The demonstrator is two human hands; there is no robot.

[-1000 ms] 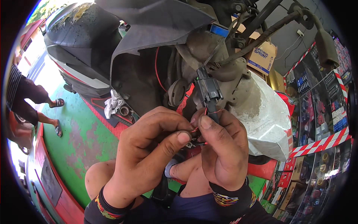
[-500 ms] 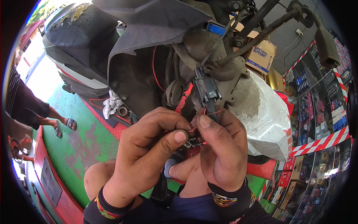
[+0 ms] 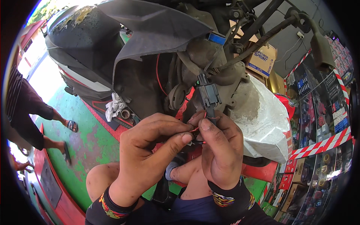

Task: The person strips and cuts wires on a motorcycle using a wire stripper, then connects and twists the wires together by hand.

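Between my two hands runs a thin red wire (image 3: pixel 194 129) with what looks like a bare, twisted stretch. My left hand (image 3: pixel 150 150) pinches one part of it between thumb and forefinger. Close beside, my right hand (image 3: pixel 222 148) presses its thumb and fingers on the wire and on the dark cable under a black plug connector (image 3: pixel 208 93). The connector points up and away from me, in front of the motorcycle's grimy front parts. The wire's exact ends are hidden by my fingers.
A partly stripped motorcycle (image 3: pixel 150 33) fills the far side, its white fender (image 3: pixel 262 123) at right. A rag (image 3: pixel 115 107) and a tape roll (image 3: pixel 125 113) lie left. Cardboard box (image 3: pixel 261 60) and glass display shelves (image 3: pixel 318 123) stand right. Another person's legs (image 3: pixel 45 112) are at left.
Both hands keep their pinch on the wire, shifting only slightly. The connector sits a little lower and more upright in view. At left, the other person's feet have moved apart.
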